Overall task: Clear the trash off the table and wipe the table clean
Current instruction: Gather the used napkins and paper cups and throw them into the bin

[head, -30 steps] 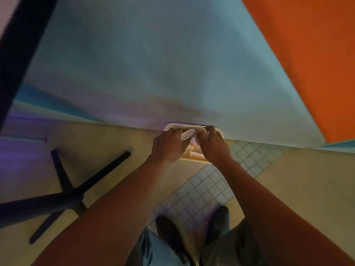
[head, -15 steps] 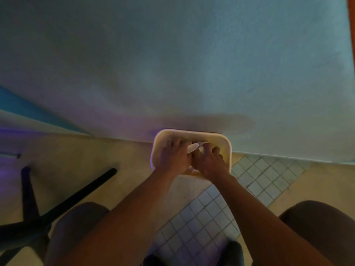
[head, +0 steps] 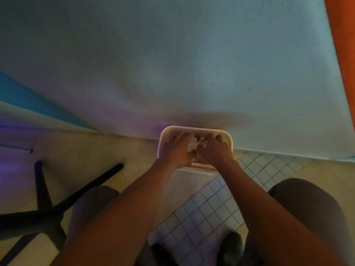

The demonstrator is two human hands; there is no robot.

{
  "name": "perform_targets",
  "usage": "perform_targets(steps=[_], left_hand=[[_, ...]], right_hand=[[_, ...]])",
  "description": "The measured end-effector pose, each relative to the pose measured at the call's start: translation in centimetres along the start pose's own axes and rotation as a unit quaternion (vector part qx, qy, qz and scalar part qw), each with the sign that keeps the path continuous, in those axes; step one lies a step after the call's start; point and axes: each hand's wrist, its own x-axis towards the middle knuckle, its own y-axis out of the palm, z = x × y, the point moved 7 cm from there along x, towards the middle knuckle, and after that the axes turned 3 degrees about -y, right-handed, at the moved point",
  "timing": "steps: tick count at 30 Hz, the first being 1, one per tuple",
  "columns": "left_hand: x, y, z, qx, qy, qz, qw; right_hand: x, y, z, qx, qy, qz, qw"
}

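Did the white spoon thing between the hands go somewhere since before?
Cannot tell. The bin sits against the wall, both hands over it. White crumpled bits show between the left hand and right hand; no spoon shape is clear.

The scene is dim and warm-toned, with a purple glow spilling across the floor (head: 17, 166) at the left and brighter, cooler light on the upper right of the wall (head: 249, 54). A soft dark shadow lies on the wall just above the bin (head: 196, 129). The whole frame is soft and slightly smeared, and straight edges bow towards the corners.
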Motion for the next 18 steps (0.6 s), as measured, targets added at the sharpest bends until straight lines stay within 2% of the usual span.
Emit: perform_targets(steps=[4,11,14,18], left_hand=[[-3.7,-2.2,-0.1,-0.016,-0.001,-0.036,0.999],[-11.7,-7.8,-2.6,-0.037,-0.047,0.048,0.997],[-14.8,-10.8,-4.3,-0.06,-0.049,0.046,0.996],[-19.5,-16.2,-6.4,-0.102,-0.056,0.043,0.992]], right_hand=[[-1.9,-2.4,1.2,0.008,-0.009,0.004,1.0],[-8.8,-7.8,4.2,0.002,-0.017,0.066,0.998],[-12.0,-9.8,5.5,0.006,-0.015,0.089,0.996],[-16.6,-14.7,8.6,0.028,-0.022,0.066,0.997]])
